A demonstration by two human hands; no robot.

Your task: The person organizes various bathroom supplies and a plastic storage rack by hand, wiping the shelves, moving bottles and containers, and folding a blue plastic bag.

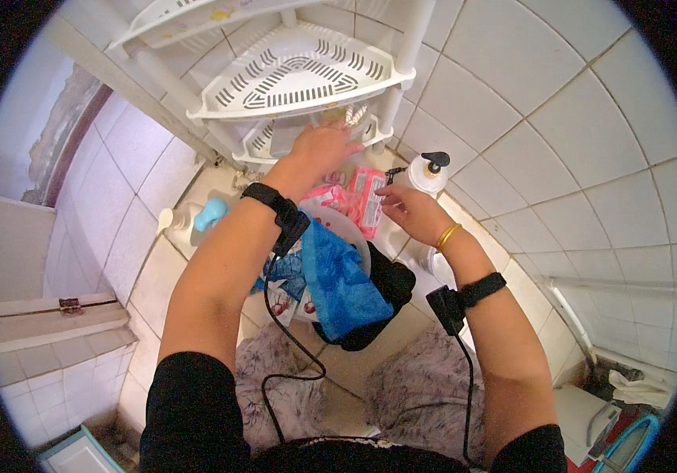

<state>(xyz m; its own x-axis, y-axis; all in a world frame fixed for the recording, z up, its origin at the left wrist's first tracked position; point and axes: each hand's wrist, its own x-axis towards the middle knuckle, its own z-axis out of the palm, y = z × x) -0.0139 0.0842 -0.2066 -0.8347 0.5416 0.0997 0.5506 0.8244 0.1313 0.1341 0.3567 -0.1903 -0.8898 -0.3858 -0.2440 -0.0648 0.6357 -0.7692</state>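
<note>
My left hand [325, 146] reaches to the bottom tier of a white plastic corner shelf [309, 100], beside a white twisted cord-like item [355, 116]; whether its fingers grip anything is hard to see. My right hand [406, 211] is over the edge of a pink-and-white packet [368, 198], its fingers slightly curled; contact cannot be made out. More pink packaging [327, 195] lies to the left. Nearer to me, a blue cloth or bag [338, 278] and black fabric [390, 275] lie over a pale round basin [357, 236]. A white pump bottle [427, 171] with a black head stands behind my right hand.
A light blue plastic object [211, 213] and a cream spoon-like item [165, 220] lie left of my left forearm. Tiled walls [527, 148] enclose the corner. Black cables [314, 360] hang from both wrist devices. A white box [584, 414] sits at the lower right.
</note>
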